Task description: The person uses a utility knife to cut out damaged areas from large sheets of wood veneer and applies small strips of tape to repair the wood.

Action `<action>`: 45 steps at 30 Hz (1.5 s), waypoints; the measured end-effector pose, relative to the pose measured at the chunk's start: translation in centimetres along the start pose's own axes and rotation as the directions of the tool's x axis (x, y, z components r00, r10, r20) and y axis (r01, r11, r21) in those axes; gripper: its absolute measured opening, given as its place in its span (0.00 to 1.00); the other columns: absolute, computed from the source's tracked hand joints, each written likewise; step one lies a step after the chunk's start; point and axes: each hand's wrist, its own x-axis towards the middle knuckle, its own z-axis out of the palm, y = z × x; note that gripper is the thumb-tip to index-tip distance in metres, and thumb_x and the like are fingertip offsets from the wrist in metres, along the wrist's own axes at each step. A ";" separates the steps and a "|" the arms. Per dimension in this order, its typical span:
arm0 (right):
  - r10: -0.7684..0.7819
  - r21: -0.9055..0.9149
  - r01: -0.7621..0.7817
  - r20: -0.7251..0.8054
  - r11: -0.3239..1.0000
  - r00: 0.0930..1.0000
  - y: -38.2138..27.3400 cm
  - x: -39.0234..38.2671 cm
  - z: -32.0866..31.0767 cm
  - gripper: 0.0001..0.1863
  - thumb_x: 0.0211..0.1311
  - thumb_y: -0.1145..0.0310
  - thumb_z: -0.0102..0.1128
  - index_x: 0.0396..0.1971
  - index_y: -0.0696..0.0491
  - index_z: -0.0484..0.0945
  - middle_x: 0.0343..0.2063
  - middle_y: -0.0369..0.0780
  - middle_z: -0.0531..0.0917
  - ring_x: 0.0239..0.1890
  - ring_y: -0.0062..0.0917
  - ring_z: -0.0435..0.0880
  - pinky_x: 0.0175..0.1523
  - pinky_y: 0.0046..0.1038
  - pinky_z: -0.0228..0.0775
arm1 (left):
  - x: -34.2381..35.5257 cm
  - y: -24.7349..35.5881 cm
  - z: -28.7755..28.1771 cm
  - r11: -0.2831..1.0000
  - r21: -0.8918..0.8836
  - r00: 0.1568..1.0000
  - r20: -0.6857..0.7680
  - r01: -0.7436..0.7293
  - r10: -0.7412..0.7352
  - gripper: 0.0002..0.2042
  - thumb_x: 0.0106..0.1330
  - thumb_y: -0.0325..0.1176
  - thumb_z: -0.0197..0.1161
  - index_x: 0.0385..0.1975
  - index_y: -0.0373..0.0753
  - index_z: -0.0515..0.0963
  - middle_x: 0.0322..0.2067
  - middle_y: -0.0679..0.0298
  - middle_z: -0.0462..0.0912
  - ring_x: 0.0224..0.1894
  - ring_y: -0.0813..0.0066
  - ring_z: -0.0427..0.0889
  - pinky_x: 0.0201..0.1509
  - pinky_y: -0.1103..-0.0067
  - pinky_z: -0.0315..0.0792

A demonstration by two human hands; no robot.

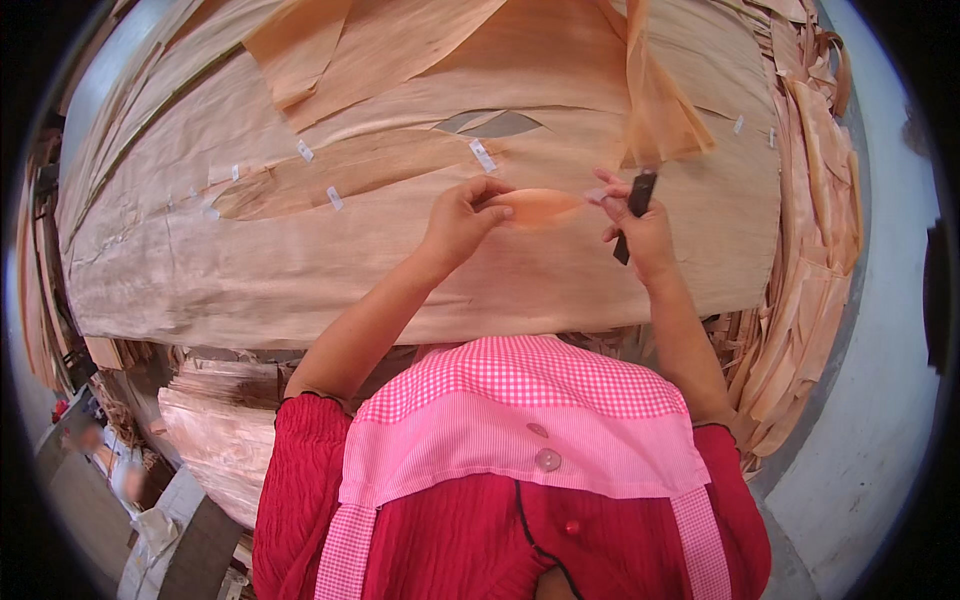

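At centre frame, my left hand (pixel 466 222) pinches a small orange veneer piece (pixel 538 208); my right hand (pixel 645 232) grips a dark tool (pixel 634 220). Tape tabs (pixel 334 198) already dot the upper-left strip (pixel 285 193), but the eye-shaped gap (pixel 492 124), upper centre, looks unfilled. Bare sheet (pixel 380 285) gives me room down to its near edge.

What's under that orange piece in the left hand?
The big sheet shows on the near and far sides of the orange piece in the left hand, so it probably runs beneath. The spot directly underneath is covered.
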 end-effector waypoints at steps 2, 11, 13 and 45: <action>0.033 0.108 -0.031 -0.022 0.994 0.999 -0.4 0.0 0.1 0.05 0.54 0.72 0.55 0.30 0.56 0.75 0.50 0.42 0.72 0.36 0.17 0.76 0.23 0.17 0.67 | 0.1 -0.2 0.1 0.998 0.051 0.999 -0.027 -0.039 0.040 0.12 0.52 0.21 0.60 0.37 0.32 0.73 0.31 0.63 0.78 0.34 0.81 0.76 0.39 0.85 0.72; -0.037 -0.223 0.013 -0.103 0.975 0.994 -0.2 0.3 1.3 0.07 0.53 0.69 0.59 0.29 0.57 0.77 0.20 0.32 0.76 0.19 0.13 0.70 0.21 0.16 0.61 | -2.3 -0.7 -0.8 0.949 0.313 0.992 0.128 -0.030 -0.011 0.11 0.52 0.27 0.62 0.34 0.32 0.75 0.30 0.62 0.79 0.32 0.75 0.77 0.37 0.80 0.70; 0.039 -0.047 -0.051 -0.221 0.998 0.975 -1.0 1.8 1.3 0.09 0.52 0.69 0.59 0.30 0.58 0.77 0.23 0.34 0.77 0.20 0.15 0.73 0.21 0.16 0.60 | -2.7 -0.7 -1.8 0.834 0.538 0.951 0.305 -0.123 -0.057 0.11 0.52 0.31 0.62 0.33 0.34 0.76 0.32 0.60 0.79 0.36 0.66 0.77 0.40 0.73 0.70; 0.052 -0.231 -0.048 0.010 0.972 0.999 -0.5 10.1 7.5 0.08 0.53 0.70 0.57 0.31 0.58 0.75 0.18 0.35 0.77 0.18 0.15 0.75 0.18 0.15 0.61 | 2.6 -1.7 -5.1 0.130 0.987 0.735 -0.024 -0.089 0.678 0.20 0.53 0.45 0.57 0.47 0.47 0.72 0.49 0.62 0.66 0.53 0.67 0.62 0.55 0.68 0.53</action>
